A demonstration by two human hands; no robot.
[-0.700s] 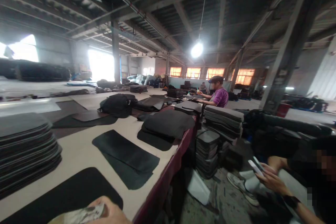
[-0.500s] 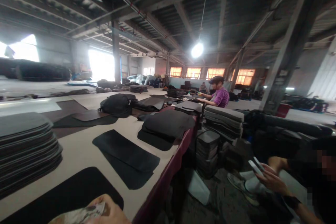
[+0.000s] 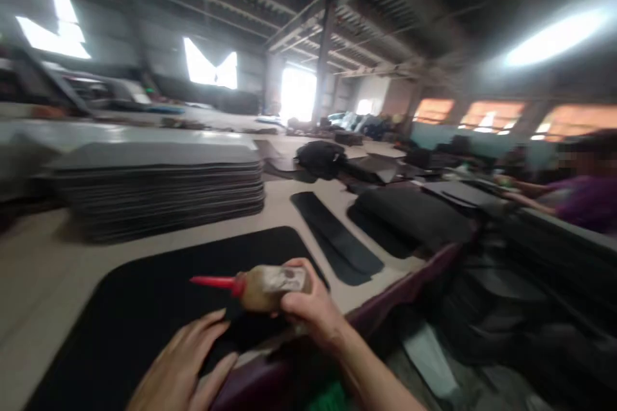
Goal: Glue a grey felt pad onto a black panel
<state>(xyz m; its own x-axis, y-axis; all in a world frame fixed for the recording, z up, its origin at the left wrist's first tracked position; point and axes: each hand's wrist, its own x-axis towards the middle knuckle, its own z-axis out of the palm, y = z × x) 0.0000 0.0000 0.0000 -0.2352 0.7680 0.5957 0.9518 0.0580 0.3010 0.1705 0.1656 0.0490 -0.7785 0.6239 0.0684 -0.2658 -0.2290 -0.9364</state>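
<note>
Since the earlier frame both hands have come up into view and the bottle, then barely showing at the bottom edge, now sits well above the black mat. Farthest left, the left hand (image 3: 180, 363) lies palm down with fingers (image 3: 205, 327) loosely spread, resting on the black mat (image 3: 144, 295) near the counter (image 3: 38, 282) edge and holding nothing. Just right of it, the right hand (image 3: 308, 305) has its fingers curled tight around a tan squeeze bottle (image 3: 270, 286), whose red nozzle (image 3: 214, 282) points left, level, above the mat. A stack of dark sheets (image 3: 159, 189) stands behind, well apart. Bare counter lies open to the left; the maroon counter edge (image 3: 400, 282) runs close on the right.
</note>
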